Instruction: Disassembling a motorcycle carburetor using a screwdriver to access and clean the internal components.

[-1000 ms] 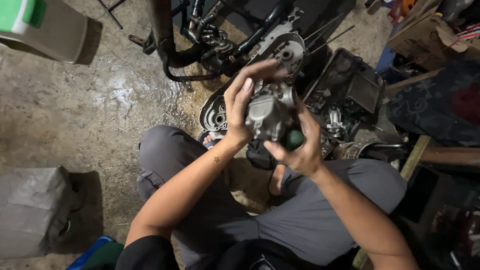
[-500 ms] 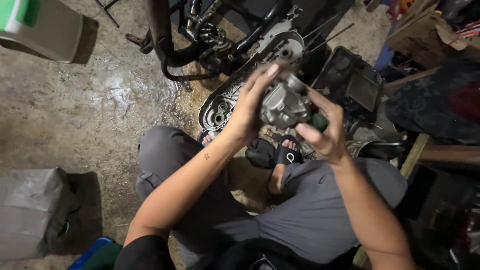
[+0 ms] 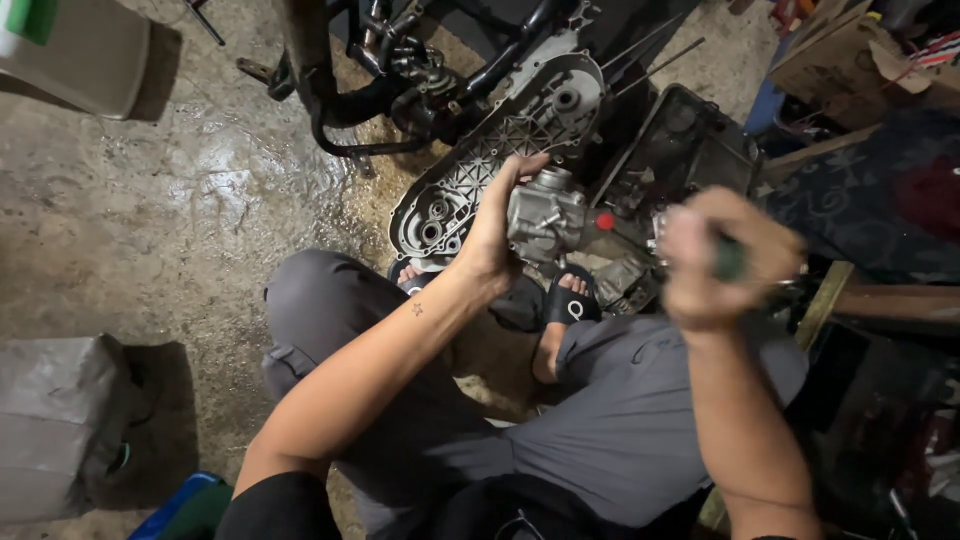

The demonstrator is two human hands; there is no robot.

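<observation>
Left hand [image 3: 495, 235] was wrapped around a small grey metal engine part [image 3: 545, 215], carburetor-like, fingers curled over its top and left side, thumb under. The part was held up in the air, above the person's sandalled foot [image 3: 570, 305] and just in front of the big aluminium crankcase cover [image 3: 500, 130] lying on the concrete floor [image 3: 180, 200]. A small red cap or knob [image 3: 604, 221] showed on the part's right side.

Right hand [image 3: 725, 260] was closed in a fist on a dark green tool handle [image 3: 730, 262], likely a screwdriver. It was heavily blurred, so the tip and exact grip were not readable. It sat well apart from the part, off to the right and not touching it.

Step in hand, judged: part steadied in 1 hand while the tool hand was away from it, so this looked like a gap between tool strokes on the part, not active turning. Next contact would call for the left hand to keep the part firm and turned so the fastener faces right, with the tool tip lined up squarely before any force. Slip risk was fair, since the part was unsupported in mid-air.

Around: black scooter frame and hoses [image 3: 400, 70] at top, an open black engine casing [image 3: 690, 150] at right, cardboard box [image 3: 840, 50] top right, grey plastic-wrapped bundle [image 3: 60, 420] lower left. Person squatted in grey trousers [image 3: 620, 430].
</observation>
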